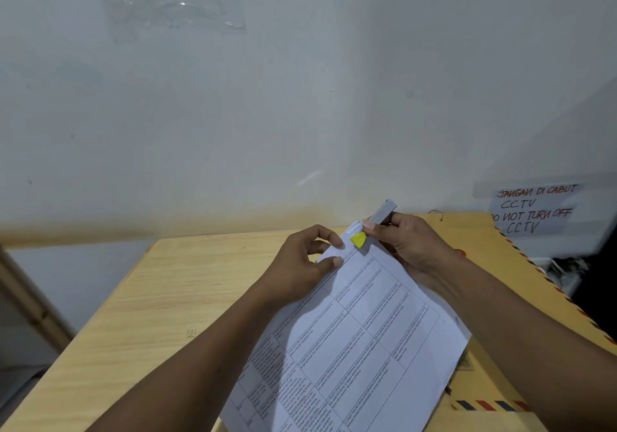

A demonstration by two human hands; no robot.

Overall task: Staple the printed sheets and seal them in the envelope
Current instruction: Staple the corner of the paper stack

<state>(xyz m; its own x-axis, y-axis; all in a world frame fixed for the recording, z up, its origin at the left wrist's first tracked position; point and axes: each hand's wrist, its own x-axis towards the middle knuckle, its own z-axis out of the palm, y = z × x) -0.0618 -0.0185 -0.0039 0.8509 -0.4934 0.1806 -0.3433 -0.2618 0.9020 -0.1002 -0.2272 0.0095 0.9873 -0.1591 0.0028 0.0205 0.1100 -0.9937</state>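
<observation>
Pinching the printed sheets with my left hand, I grip the stapler in my right hand; a note at two o'clock reads "JANGAN DI CABUT CCTV".

A pale wooden bench stands against a white wall. On its right side lies a brown envelope with a red-and-blue striped border — flat, reaching the far corner, partly covered by printed sheets.
</observation>
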